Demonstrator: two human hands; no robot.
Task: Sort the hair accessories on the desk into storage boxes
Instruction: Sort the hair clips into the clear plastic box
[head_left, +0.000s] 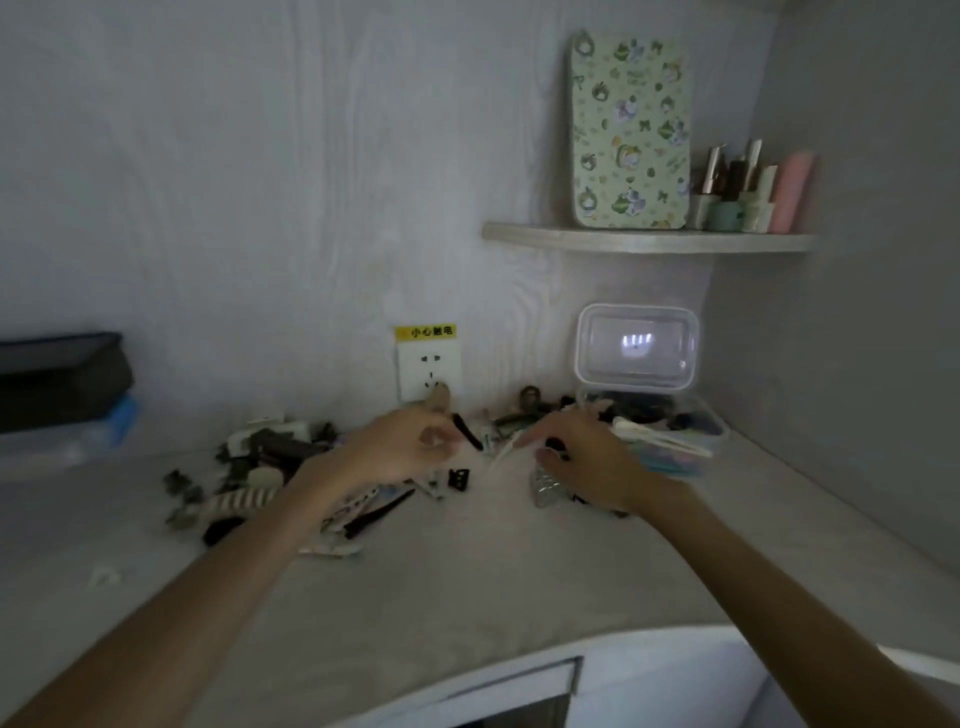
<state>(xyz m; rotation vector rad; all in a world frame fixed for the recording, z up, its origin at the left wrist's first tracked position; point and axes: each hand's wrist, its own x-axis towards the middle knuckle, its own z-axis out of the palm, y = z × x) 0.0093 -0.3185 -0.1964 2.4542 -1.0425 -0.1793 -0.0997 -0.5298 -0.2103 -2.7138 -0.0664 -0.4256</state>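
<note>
A heap of hair accessories (270, 457) lies on the pale desk (467, 582) near the back wall. My left hand (400, 447) hovers over the heap and pinches a dark hair clip (467, 431). My right hand (582, 462) is beside it, its fingers curled round a whitish clip (506, 449). A silvery clip (545, 488) lies under the right palm. At the back right stands a clear storage box (719, 439) with its lid (636, 348) propped open; dark and pastel accessories fill it.
A wall socket (428, 371) with a yellow warning label sits behind the hands. A corner shelf (649, 241) holds a patterned tray and cosmetics. Dark and blue boxes (62, 384) stand at the far left. The desk's curved front edge (519, 660) is close.
</note>
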